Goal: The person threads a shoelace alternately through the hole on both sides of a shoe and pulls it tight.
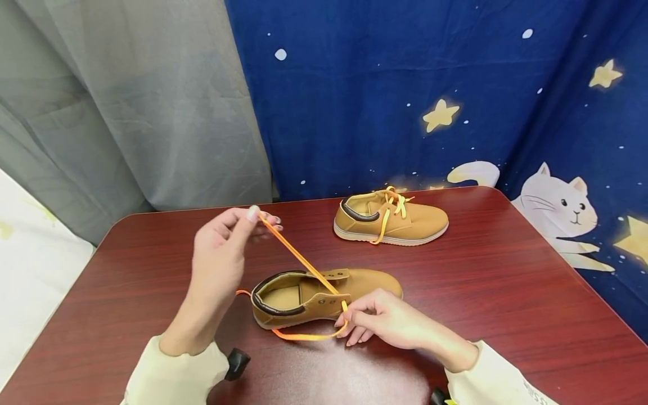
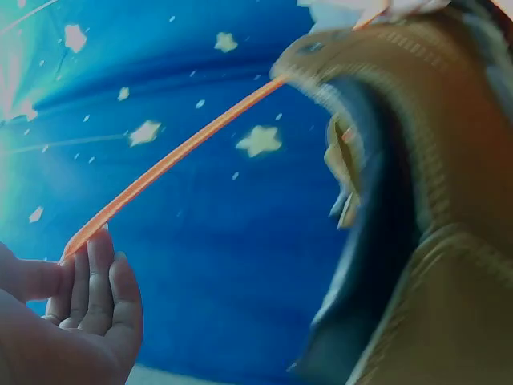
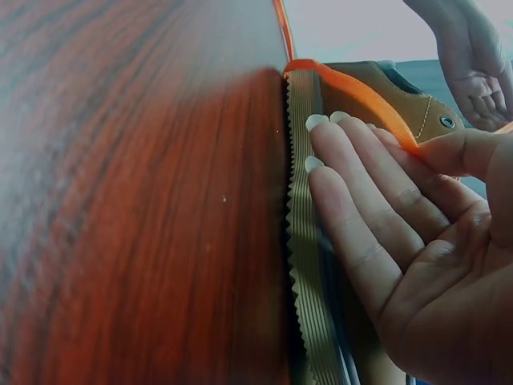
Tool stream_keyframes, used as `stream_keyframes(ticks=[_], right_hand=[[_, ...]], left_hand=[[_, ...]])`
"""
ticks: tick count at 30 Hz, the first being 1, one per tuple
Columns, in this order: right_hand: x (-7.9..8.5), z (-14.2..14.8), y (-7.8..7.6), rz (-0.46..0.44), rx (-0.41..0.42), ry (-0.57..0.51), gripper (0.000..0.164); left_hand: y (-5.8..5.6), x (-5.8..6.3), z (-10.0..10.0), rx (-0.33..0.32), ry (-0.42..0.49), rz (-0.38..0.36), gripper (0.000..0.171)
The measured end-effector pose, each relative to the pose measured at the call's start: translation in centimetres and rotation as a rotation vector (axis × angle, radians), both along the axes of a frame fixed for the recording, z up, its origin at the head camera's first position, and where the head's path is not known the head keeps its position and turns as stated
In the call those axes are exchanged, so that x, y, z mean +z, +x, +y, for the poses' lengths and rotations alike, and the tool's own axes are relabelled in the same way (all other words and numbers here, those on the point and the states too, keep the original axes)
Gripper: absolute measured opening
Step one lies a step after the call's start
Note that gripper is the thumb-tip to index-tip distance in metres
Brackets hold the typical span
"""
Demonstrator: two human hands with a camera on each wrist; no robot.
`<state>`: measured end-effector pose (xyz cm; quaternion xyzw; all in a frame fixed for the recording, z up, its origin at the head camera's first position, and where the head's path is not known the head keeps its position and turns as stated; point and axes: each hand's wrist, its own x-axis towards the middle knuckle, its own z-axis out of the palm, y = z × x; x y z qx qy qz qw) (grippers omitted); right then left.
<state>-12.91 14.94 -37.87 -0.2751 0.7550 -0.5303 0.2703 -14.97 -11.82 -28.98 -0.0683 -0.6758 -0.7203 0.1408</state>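
L hand [image 1: 223, 242] pinches orange lace [image 1: 298, 255] — R hand [image 1: 388, 322] pinches it too, nr tan shoe [image 1: 373, 278].

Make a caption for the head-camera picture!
Left hand and right hand pinch the orange lace of the near shoe.

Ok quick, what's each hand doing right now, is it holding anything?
Left hand: pinching the orange lace, which stretches up from the near shoe.
Right hand: pinching the lace too, down by the shoe's side.
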Motion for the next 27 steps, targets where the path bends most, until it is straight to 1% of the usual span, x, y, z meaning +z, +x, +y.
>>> stream_keyframes(ticks=[3, 5, 8, 11, 14, 18, 21, 24, 27], right_hand=[[0.0, -0.1, 0.0, -0.004, 0.001, 0.007, 0.029], [0.0, -0.1, 0.0, -0.007, -0.001, 0.013, 0.029], [0.0, -0.2, 0.1, -0.013, -0.006, 0.02, 0.03], [-0.1, -0.2, 0.2, -0.009, -0.005, 0.024, 0.03], [-0.1, -0.2, 0.2, 0.004, -0.001, 0.029, 0.029], [0.0, -0.1, 0.1, 0.02, 0.017, 0.037, 0.028], [0.1, 0.0, 0.0, 0.031, 0.03, 0.045, 0.026], [0.4, 0.4, -0.3, 0.051, 0.043, 0.046, 0.025], [0.8, 0.9, -0.7, 0.099, 0.016, 0.054, 0.023]], left_hand=[[-0.1, 0.0, -0.5, 0.043, 0.029, -0.003, 0.022], [-0.3, -0.5, -0.1, 0.043, 0.065, -0.021, 0.022], [-0.6, -1.7, 1.0, 0.001, 0.087, -0.063, 0.021], [-0.8, -2.9, 2.3, -0.033, 0.059, -0.111, 0.022], [-0.8, -3.6, 3.0, -0.046, 0.026, -0.151, 0.023], [-0.5, -4.3, 3.5, -0.092, 0.057, -0.152, 0.02], [-0.3, -4.5, 3.9, -0.161, 0.069, -0.149, 0.018], [-0.2, -4.8, 4.2, -0.208, 0.017, -0.164, 0.019], [-0.1, -5.1, 4.4, -0.229, -0.041, -0.206, 0.022]])
